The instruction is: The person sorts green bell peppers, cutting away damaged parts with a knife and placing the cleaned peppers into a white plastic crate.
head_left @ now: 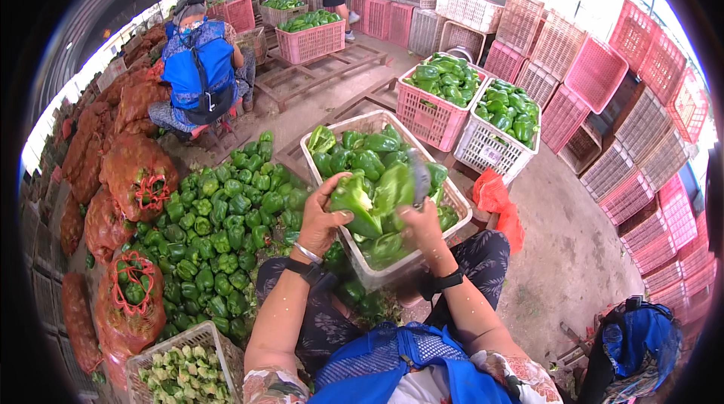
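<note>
Above a pale plastic crate point(329, 191) full of green bell peppers, my left hand point(320, 217) grips a cut-open bell pepper point(354, 206), its pale inside showing. My right hand point(422, 229) is closed on a knife, whose grey blade point(419, 178) points up and away, blurred by motion. Another green pepper piece point(394, 188) is beside the blade, close to my right thumb; whether that hand also holds it I cannot tell. The crate sits between my knees.
A large heap of bell peppers point(215, 242) lies left, beside red mesh sacks point(136, 170). A basket of pepper cores point(185, 374) stands lower left. Filled crates point(434, 119) stand ahead right, stacked crates point(573, 106) beyond. A seated person point(197, 64) works far left; another stands behind.
</note>
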The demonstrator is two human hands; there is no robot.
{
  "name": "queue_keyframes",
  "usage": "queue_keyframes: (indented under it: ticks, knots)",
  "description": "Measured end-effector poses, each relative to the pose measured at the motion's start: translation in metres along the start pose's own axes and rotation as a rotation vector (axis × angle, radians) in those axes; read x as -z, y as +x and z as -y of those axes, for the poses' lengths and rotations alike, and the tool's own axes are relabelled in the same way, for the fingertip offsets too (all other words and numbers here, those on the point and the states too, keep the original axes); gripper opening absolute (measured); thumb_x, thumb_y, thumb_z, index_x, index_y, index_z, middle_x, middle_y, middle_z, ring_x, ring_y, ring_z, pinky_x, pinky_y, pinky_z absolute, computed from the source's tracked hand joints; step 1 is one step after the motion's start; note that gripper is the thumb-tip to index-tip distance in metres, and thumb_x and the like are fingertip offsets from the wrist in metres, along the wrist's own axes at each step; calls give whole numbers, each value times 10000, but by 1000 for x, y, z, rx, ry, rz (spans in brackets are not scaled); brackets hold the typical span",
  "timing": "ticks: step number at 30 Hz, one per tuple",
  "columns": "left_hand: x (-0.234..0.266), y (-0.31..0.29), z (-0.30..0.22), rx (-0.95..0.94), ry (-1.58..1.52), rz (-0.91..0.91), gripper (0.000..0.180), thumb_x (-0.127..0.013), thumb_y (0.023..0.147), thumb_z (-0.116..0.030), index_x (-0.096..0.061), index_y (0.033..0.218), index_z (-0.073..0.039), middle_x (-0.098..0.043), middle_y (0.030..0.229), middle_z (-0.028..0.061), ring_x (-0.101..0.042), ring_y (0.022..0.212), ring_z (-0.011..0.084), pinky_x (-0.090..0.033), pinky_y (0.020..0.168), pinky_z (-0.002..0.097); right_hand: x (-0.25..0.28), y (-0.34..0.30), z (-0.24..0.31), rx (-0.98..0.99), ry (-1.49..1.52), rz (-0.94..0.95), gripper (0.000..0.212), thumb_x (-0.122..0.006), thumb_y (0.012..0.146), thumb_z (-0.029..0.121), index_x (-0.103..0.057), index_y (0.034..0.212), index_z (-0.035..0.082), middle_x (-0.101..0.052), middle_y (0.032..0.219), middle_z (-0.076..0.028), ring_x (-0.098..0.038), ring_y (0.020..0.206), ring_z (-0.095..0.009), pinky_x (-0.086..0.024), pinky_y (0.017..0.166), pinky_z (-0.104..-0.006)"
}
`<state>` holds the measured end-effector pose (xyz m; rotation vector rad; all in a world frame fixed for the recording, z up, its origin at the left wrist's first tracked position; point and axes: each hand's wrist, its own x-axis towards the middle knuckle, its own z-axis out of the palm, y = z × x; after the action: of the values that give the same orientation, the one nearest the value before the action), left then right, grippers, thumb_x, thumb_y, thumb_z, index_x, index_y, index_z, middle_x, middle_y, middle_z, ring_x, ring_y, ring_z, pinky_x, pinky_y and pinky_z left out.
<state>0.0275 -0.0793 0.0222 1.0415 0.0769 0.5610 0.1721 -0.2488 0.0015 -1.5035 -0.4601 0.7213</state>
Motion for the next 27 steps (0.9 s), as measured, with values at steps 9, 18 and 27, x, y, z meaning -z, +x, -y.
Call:
queue_keyframes:
  ticks: [9, 18, 27]
  knots:
    - [56, -6, -12, -302, -450, -425, 620, -692, 769, -124, -441, 1313, 35, -559, 1236, 163, -573, 1098, 289, -472, 980, 452, 11, 90, 54, 818, -639, -419, 679, -804, 672, 322, -492, 1195, 24, -670, 853, -152, -657, 720, -279, -516, 647, -399]
    - [55, -11, -18, -199, -527, -358, 426, -552, 922, -285, -524, 1241, -4, -609, 1204, 149, -611, 1046, 255, -499, 904, 367, -85, 228, 16, 601, -1439, -119, 474, -718, 736, 376, -601, 1086, 79, -674, 911, -192, -663, 868, -341, -522, 731, -454]
    - [54, -22, -18, -20, -590, -219, 511, -416, 981, -401, -473, 1305, -10, -598, 1184, 181, -621, 999, 340, -543, 835, 443, -108, 106, 72, 442, -562, 206, 350, -720, 740, 182, -673, 1029, -10, -672, 702, -122, -627, 602, -151, -517, 590, -318]
